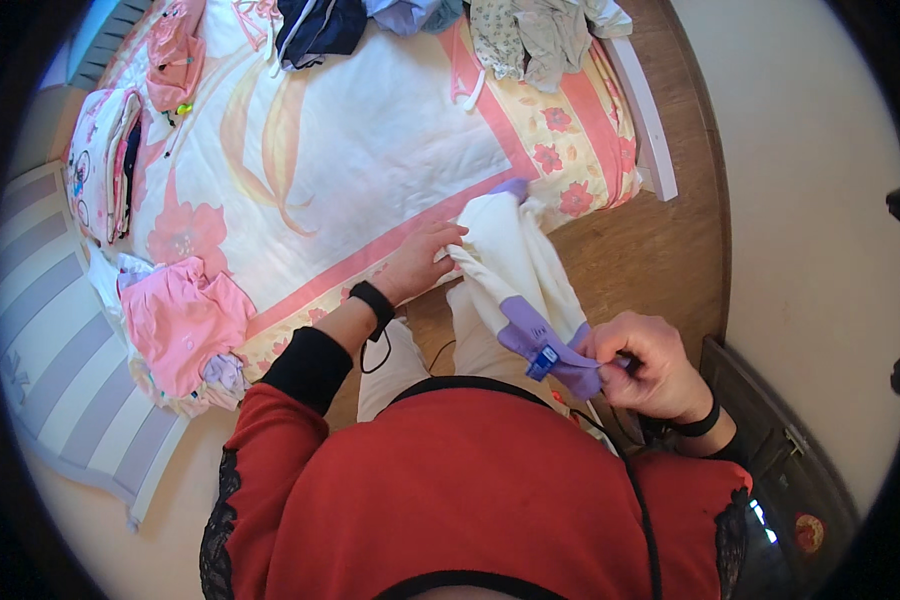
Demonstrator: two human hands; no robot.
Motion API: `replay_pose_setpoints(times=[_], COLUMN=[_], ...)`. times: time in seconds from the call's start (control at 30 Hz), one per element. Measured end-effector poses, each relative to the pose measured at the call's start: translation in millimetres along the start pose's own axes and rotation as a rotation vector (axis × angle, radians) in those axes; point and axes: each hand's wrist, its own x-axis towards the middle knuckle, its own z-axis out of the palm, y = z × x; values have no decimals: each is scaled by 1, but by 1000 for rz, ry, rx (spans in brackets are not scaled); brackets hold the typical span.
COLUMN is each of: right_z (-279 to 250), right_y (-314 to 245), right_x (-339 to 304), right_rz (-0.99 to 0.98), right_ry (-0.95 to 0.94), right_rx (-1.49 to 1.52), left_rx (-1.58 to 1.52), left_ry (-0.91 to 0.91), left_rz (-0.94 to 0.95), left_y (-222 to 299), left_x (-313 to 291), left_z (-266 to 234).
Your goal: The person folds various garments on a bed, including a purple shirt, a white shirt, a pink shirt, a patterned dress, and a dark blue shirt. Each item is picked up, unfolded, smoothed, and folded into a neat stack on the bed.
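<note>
A white garment with purple ends, which looks like a pair of tights [515, 245], hangs between my hands past the bed's near edge. My right hand [655, 368] pinches its purple near end between thumb and fingers. A small blue tag [542, 362] sticks out from that purple part. My left hand [420, 262] grips the white cloth by its left edge, with the fingertips partly over it. The far purple tip rests against the bed's corner.
The bed [370, 130] has a white, pink-flowered cover. Pink clothes [190, 320] lie in a heap at its left corner, with a folded stack [103, 160] beyond. Dark shorts [320, 30] and pale clothes [535, 40] lie at the far side. A dark cabinet [780, 430] stands right.
</note>
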Motion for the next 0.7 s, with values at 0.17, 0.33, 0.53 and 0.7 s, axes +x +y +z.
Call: replay_pose_setpoints(times=[0.17, 0.33, 0.53, 0.7], right_z=[1, 26, 114, 171], right_y=[2, 24, -28, -49], right_x=[-38, -52, -13, 15], right_rz=[321, 607, -214, -99], right_ry=[20, -186, 101, 168], right_rx=[-91, -932, -342, -152], left_rx=[-81, 146, 325, 320], left_ry=[132, 18, -75, 58], left_rz=[62, 266, 458, 428], left_y=[72, 164, 231, 252], left_x=[-36, -82, -108, -137], left_z=[-52, -78, -63, -85])
